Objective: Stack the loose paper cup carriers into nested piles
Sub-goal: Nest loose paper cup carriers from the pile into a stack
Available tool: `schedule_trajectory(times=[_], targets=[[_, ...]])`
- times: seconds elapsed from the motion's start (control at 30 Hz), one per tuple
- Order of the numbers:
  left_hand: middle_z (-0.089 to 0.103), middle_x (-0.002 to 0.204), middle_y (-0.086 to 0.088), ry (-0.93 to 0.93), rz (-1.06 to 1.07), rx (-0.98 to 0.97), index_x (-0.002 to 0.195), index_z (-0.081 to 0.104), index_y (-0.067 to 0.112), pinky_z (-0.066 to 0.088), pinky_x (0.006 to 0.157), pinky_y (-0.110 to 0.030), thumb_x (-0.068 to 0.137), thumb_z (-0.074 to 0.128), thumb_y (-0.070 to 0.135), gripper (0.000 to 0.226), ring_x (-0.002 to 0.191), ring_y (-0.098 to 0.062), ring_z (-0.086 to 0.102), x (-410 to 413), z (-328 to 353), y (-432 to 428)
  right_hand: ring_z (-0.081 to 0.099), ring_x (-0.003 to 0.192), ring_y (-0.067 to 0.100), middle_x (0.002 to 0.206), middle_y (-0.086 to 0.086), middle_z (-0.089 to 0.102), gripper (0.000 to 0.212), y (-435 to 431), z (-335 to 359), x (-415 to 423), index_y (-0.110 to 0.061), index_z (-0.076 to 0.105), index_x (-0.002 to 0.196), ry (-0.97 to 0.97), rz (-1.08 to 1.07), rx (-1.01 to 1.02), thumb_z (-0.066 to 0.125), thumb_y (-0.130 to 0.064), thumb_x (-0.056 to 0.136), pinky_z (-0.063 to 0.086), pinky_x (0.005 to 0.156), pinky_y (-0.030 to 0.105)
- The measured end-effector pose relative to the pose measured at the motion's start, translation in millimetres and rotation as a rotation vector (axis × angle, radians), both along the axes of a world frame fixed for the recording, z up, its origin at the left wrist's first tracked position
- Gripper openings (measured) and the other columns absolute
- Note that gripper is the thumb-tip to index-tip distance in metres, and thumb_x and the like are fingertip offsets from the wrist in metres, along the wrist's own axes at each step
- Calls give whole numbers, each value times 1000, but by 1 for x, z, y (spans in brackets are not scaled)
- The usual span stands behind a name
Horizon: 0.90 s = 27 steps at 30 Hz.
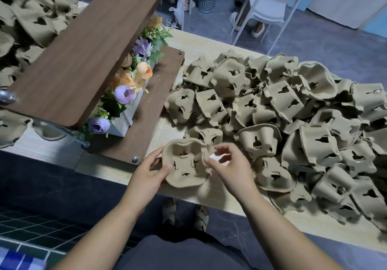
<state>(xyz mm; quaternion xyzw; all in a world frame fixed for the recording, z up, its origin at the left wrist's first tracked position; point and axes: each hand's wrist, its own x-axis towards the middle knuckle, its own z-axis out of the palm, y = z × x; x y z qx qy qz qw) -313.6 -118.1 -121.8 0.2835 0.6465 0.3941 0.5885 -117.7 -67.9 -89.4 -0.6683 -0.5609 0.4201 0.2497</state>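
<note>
Light-wood desk (209, 43), long, runs L to R. A dark-wood two-board rack (150, 110) stands twd the left end, base flat on the top, one corner near the front edge. R of it, a big loose heap of cup carriers (293, 127) covers the desk from mid to right end, front edge to back edge. More carriers (12, 127) lie at the left end, past the rack.

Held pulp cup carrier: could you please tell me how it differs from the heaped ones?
The held brown pulp cup carrier shows its hollow side upward; the heaped carriers mostly lie tilted or base-up. The left hand grips the held carrier; nothing holds the heaped carriers. Same colour and moulded shape.
</note>
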Motion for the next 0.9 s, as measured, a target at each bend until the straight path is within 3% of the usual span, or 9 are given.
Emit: schedule_trajectory(times=[0.1, 0.3, 0.47, 0.63, 0.73, 0.9], targets=[[62, 124, 7, 18, -1, 1, 119, 54, 47, 50, 98, -38, 89, 66, 15, 45, 109, -8, 63, -1, 0, -1, 58, 86, 10, 95, -4, 62, 25, 30, 1, 5, -23, 58, 98, -93, 25, 165, 74, -26, 79, 48, 79, 26], [63, 122, 6, -6, 17, 17, 115, 54, 48, 51, 85, -29, 90, 64, 12, 44, 94, 1, 67, 2, 5, -1, 55, 87, 14, 98, -2, 57, 33, 89, -12, -13, -17, 57, 102, -381, 157, 270, 71, -37, 80, 47, 75, 34], [61, 120, 5, 26, 32, 7, 113, 52, 53, 48, 97, -34, 89, 65, 12, 49, 97, 3, 66, 2, 8, -1, 57, 91, 21, 93, 0, 62, 19, 98, -19, -16, -15, 62, 94, -531, 257, 345, 63, -32, 87, 44, 70, 33], [63, 122, 1, 64, 24, 16, 112, 52, 54, 48, 91, -34, 89, 65, 12, 51, 90, 3, 67, 3, 9, -2, 55, 75, 16, 78, 0, 62, 14, 100, -2, -9, -9, 64, 81, -405, 111, 451, 64, -23, 86, 39, 67, 28], [62, 126, 1, 66, 17, 15, 112, 52, 57, 47, 101, -38, 89, 65, 13, 51, 98, 1, 66, 3, 9, -3, 54, 64, 13, 70, -4, 58, 11, 95, 15, -1, -10, 64, 77, -327, 58, 502, 66, -19, 84, 43, 66, 27], [62, 123, 10, 73, 9, 4, 111, 53, 58, 43, 106, -41, 90, 65, 14, 51, 115, -3, 58, 3, 6, -3, 54, 54, 1, 63, -9, 61, 16, 68, 47, 23, -20, 61, 70, -60, -93, 446, 69, -15, 83, 41, 58, 9]])
